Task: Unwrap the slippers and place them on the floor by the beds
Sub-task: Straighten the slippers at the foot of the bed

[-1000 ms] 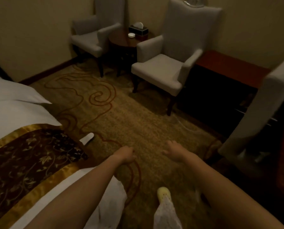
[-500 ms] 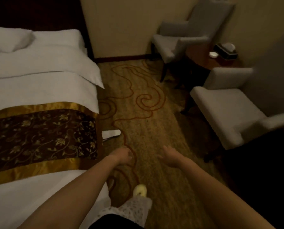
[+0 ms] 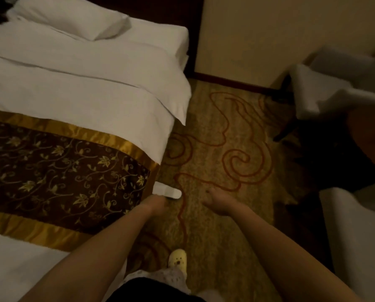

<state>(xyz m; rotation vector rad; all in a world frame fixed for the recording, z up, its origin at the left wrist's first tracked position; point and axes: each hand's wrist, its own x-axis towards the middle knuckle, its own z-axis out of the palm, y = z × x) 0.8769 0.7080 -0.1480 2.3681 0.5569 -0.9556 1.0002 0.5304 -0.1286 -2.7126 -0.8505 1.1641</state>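
A white slipper (image 3: 168, 191) lies on the patterned carpet, right against the side of the bed (image 3: 77, 101), its near end hidden by my left hand. My left hand (image 3: 155, 203) hangs just in front of it with loosely curled fingers and holds nothing. My right hand (image 3: 215, 199) is stretched out over the carpet to the right of the slipper, fingers relaxed and empty. A second slipper and any wrapping are not in sight.
The bed has white covers, a pillow (image 3: 73, 20) and a brown and gold runner (image 3: 57, 168). Grey armchairs (image 3: 326, 90) (image 3: 356, 240) and a round dark table (image 3: 369, 136) stand to the right. My foot in a yellow clog (image 3: 177, 259) is on the carpet.
The view has swung left from the armchairs toward the bed and its pillow. The slipper by the bed now sits close to my left hand. Both hands stay empty.
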